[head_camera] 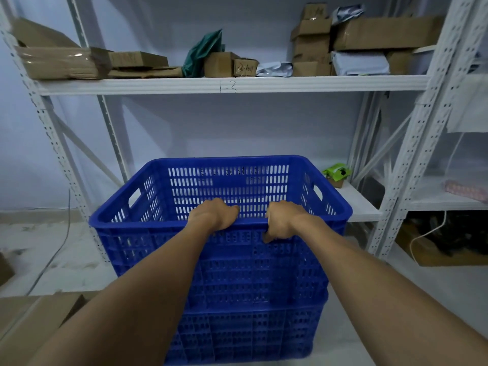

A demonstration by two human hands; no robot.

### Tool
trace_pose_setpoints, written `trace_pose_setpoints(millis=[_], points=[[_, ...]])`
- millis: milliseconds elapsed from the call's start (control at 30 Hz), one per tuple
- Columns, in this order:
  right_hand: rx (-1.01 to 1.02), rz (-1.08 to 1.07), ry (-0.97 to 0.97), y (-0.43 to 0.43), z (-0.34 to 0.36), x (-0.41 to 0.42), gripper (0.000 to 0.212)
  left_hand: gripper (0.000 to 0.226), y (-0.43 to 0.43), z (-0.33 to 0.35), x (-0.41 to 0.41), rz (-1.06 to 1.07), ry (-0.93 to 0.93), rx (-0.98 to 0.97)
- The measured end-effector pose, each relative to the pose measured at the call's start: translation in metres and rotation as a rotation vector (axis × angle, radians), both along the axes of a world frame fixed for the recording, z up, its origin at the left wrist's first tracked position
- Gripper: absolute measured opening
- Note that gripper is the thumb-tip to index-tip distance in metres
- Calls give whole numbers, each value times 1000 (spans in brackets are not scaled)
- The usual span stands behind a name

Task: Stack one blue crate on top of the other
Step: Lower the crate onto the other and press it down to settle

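Note:
A blue slotted upper crate (148,241) fills the middle of the head view and sits on top of a lower blue crate (277,336), whose wall shows beneath it. The upper crate is open on top and looks empty. My left hand (215,213) grips the near rim just left of centre. My right hand (284,220) grips the same rim just right of centre, thumb on the outer wall. Both forearms reach in from the bottom corners.
A white metal rack stands behind the crates; its upper shelf (237,84) holds cardboard boxes and bags. A lower shelf (361,204) at right carries a green box (336,173). Cardboard (34,320) lies at bottom left; a cable (56,249) runs down the left wall.

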State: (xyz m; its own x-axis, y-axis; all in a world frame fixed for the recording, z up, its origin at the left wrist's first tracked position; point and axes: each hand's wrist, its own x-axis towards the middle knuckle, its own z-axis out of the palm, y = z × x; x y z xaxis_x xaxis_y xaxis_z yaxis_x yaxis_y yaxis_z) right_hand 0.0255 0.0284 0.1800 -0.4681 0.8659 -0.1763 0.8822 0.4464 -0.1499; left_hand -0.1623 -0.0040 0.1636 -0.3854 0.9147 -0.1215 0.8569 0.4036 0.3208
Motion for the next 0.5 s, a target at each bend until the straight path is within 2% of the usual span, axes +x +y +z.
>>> trace_pose_setpoints(millis=[500], points=[[-4, -88, -35, -3, 2, -2, 35, 72, -1, 6, 6, 14, -62, -13]])
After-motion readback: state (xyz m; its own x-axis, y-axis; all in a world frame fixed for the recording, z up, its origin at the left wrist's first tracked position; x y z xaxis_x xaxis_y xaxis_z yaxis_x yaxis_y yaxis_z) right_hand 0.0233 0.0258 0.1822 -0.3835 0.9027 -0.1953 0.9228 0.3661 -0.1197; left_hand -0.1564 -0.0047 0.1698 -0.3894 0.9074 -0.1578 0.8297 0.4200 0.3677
